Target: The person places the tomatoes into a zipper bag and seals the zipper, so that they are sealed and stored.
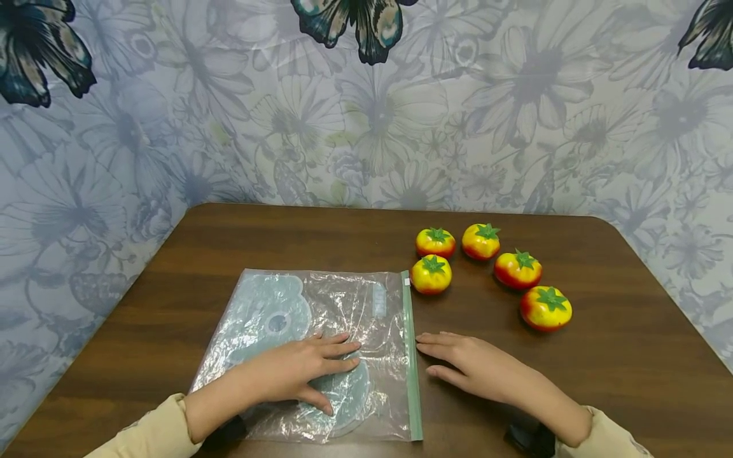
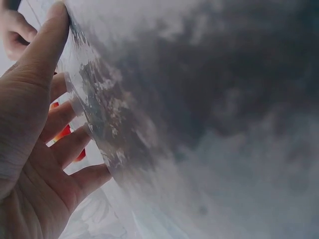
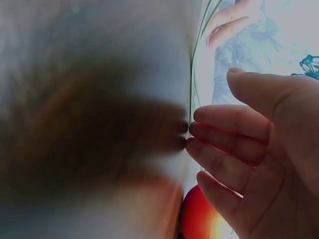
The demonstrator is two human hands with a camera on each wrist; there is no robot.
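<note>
The fingers of my left hand (image 1: 303,369) are nearly straight and spread apart, thumb set off towards me. They rest on a clear plastic bag (image 1: 389,362), tips pointing to my right, short of the bag's right edge. In the left wrist view the fingertips and thumb tip meet the film.

The fingers of my right hand (image 1: 475,366) are straight and lie close to one another, with the thumb apart. They point left at the bag, tips just beside its green strip (image 1: 411,356) (whether they touch it, I cannot tell).

The bag lies flat, mostly beneath and around my left fingers and to the left of my right ones. Its green-strip edge faces right. The strip's long axis runs from near me to the far side, roughly across the line of my left fingers. The bag's own longer side I cannot determine: the view is slanted and my forearm covers part of it. The film is wrinkled and glossy. A pale blue scalloped shape (image 1: 277,312) shows at the bag's far left, and a pale blue rounded shape (image 1: 349,394) lies partly under my left hand.

Further out, one red-and-yellow fruit (image 1: 431,280) with a green top sits just beside the strip's far end. Four similar fruits (image 1: 518,272) stand behind it and to its right, on the brown wooden table (image 1: 607,343). Beyond is a wall (image 1: 412,140) patterned with flowers and butterflies.
</note>
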